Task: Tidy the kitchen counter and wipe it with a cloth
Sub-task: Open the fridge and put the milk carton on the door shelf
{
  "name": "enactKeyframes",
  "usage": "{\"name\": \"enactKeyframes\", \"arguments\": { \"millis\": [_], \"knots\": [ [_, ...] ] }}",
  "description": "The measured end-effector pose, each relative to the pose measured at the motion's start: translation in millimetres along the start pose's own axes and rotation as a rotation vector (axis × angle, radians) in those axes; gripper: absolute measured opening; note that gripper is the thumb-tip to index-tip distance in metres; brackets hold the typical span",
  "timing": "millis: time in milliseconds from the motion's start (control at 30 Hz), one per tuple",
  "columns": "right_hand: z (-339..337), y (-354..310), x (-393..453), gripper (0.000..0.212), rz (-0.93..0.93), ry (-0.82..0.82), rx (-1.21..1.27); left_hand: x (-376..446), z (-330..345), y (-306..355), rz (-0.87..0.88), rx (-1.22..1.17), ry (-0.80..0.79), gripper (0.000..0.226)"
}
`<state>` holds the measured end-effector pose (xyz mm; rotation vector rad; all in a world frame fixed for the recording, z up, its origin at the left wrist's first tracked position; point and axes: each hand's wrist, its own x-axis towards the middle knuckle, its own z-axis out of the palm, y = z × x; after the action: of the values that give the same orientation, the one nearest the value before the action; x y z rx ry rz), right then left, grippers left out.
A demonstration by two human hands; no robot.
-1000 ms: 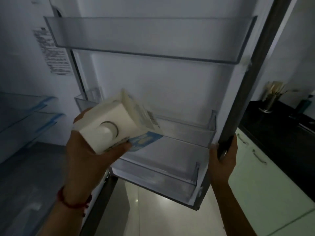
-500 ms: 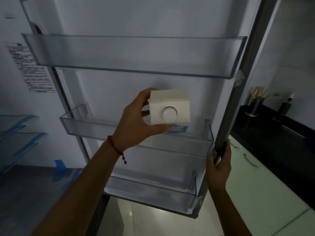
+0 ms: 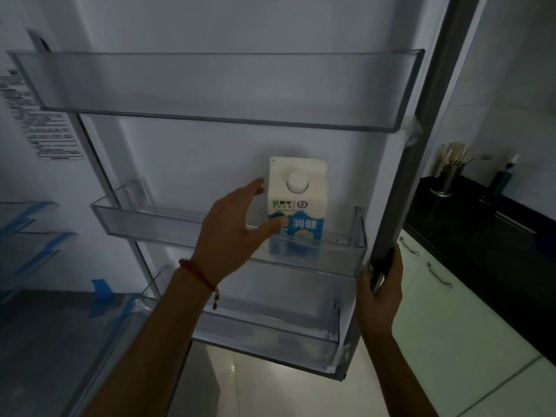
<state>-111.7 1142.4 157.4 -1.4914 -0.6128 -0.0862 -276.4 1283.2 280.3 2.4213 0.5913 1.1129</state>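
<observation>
Our hands work at the open fridge door (image 3: 433,121): our right hand (image 3: 380,291) is clamped around the door's dark edge, while our left hand (image 3: 233,230) is spread wide, thumb touching the blue front of a milk carton (image 3: 296,206). We see the carton standing upright in the middle door shelf (image 3: 180,227), towards its right end. A red string bracelet (image 3: 200,276) circles our left wrist.
</observation>
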Motion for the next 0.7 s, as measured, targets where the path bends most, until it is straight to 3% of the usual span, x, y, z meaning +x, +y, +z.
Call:
{"name": "enactKeyframes", "arguments": {
  "millis": [100,167,300,467,700],
  "knots": [
    [-2,-2,-4,0.080,0.000,-0.010,0.020,-30,18,-2,0.073,0.232,0.272,0.063],
    [-5,-3,-8,0.084,0.013,-0.026,0.040,-45,29,-3,0.124,0.310,0.344,0.049],
    [-14,-1,-17,0.075,0.014,-0.049,0.031,-65,37,-9,0.157,0.412,0.369,0.044],
    [-29,-4,-30,0.062,-0.098,0.001,0.011,-79,28,-12,0.160,0.343,0.401,0.036],
    [-40,-34,-52,0.057,-0.209,0.004,0.033,-108,-7,-13,0.108,0.327,0.342,0.044]
  ]
}}
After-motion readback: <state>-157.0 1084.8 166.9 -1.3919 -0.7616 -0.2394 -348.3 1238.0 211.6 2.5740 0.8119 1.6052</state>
